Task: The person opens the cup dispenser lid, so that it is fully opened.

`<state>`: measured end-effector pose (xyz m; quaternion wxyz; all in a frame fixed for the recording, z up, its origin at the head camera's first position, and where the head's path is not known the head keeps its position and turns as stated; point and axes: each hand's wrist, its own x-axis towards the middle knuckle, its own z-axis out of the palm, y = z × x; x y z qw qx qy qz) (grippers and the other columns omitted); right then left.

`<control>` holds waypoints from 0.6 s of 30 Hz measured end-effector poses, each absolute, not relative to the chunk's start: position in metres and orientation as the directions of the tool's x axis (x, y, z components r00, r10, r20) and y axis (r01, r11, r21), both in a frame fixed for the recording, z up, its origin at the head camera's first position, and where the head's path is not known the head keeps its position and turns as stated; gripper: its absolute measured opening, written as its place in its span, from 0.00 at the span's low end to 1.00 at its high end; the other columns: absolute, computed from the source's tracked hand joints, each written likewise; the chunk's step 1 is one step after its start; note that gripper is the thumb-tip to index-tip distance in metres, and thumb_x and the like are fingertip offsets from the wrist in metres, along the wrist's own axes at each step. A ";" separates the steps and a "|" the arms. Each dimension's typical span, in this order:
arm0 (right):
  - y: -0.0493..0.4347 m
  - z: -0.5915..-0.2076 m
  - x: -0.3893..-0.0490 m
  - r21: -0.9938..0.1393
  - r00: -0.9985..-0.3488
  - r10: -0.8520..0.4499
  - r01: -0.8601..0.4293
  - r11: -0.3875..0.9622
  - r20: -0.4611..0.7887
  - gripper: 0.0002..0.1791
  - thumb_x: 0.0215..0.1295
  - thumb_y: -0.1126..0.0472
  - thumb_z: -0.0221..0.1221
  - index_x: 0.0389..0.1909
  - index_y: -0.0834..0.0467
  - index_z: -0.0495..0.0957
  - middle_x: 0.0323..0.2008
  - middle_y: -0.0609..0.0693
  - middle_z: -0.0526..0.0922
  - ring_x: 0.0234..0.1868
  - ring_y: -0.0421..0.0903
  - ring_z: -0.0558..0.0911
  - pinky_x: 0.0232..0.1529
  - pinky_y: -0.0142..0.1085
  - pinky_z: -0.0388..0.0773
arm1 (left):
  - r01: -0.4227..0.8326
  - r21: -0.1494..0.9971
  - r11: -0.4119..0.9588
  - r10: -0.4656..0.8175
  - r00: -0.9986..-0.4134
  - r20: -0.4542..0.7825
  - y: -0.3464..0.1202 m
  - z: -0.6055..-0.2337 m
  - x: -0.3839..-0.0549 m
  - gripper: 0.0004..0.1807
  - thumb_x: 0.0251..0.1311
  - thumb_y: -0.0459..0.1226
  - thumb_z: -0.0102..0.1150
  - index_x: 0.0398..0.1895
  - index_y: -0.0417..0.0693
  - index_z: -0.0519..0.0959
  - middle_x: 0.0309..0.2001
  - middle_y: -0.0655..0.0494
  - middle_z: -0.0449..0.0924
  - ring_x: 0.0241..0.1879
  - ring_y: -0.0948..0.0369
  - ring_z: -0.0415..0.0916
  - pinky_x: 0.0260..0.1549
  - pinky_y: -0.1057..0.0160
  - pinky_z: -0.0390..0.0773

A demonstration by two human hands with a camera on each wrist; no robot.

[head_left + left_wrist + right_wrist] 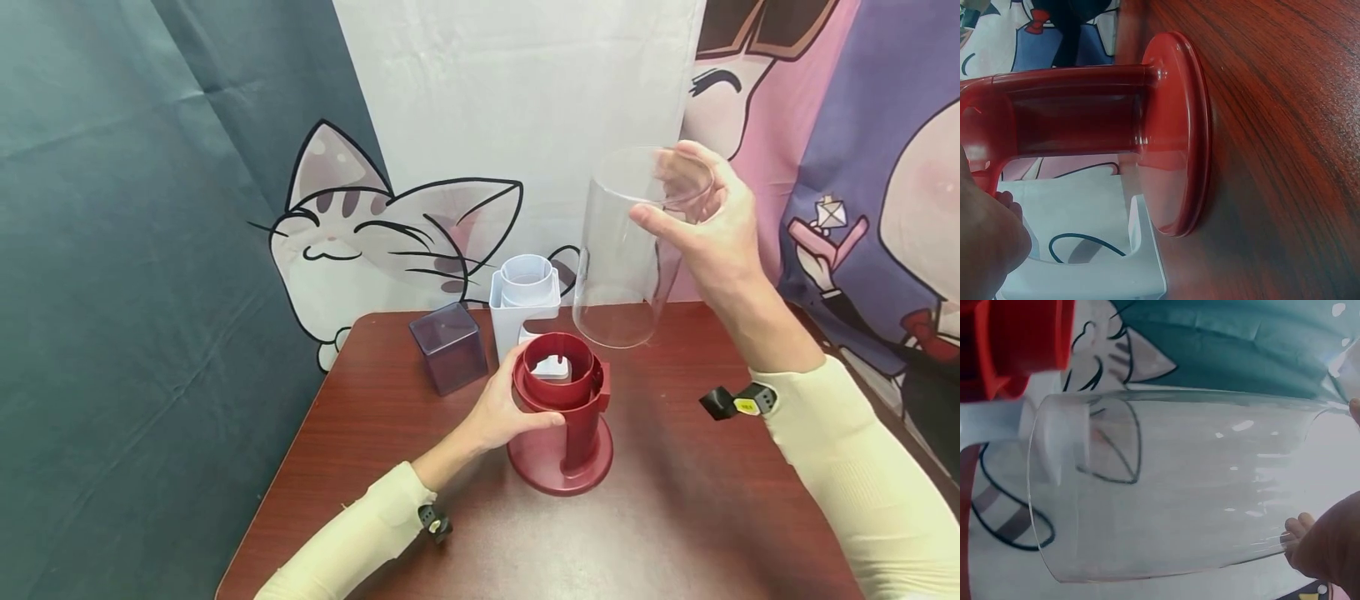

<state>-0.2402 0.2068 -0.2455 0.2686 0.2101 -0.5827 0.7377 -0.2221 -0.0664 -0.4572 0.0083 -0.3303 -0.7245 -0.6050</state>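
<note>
A red plastic stand (581,433), with a ring-shaped holder on top of a column and a round base, stands upright on the table. My left hand (501,412) grips its upper ring, thumb along the near side. In the left wrist view, the flat base (1172,137) meets the tabletop, with the hand (991,244) up at the ring. Off to the right, my right hand (712,221) holds a tall clear cylinder (618,258) by its upper rim. The cylinder is raised and tilted slightly, its lower end behind and right of the stand. The right wrist view shows the transparent wall (1197,506) with nothing inside.
Just behind the red stand is a white stand (506,325) with a round holder in its square top. To its left sits a dark see-through square container (453,354). Printed curtains (450,100) hang along the back edge of the brown table (375,417).
</note>
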 end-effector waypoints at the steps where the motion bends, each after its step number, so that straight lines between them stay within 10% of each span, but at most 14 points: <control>1: 0.209 -0.248 -0.243 -0.753 -0.769 0.158 -0.639 -0.159 0.619 0.39 0.50 0.80 0.73 0.66 0.60 0.76 0.60 0.57 0.84 0.62 0.52 0.79 0.55 0.28 0.79 | 0.487 0.872 0.051 0.467 -0.783 0.410 -0.066 -0.458 -0.222 0.57 0.48 0.37 0.85 0.80 0.63 0.60 0.72 0.54 0.73 0.67 0.56 0.74 0.64 0.54 0.80; 18: 0.229 -0.293 -0.284 -0.823 -0.786 0.255 -0.561 0.091 0.564 0.44 0.51 0.69 0.79 0.71 0.55 0.72 0.66 0.56 0.80 0.69 0.45 0.77 0.70 0.32 0.71 | 0.485 0.873 0.057 0.470 -0.784 0.405 -0.066 -0.455 -0.221 0.55 0.50 0.39 0.84 0.80 0.65 0.61 0.71 0.62 0.73 0.67 0.58 0.73 0.65 0.54 0.78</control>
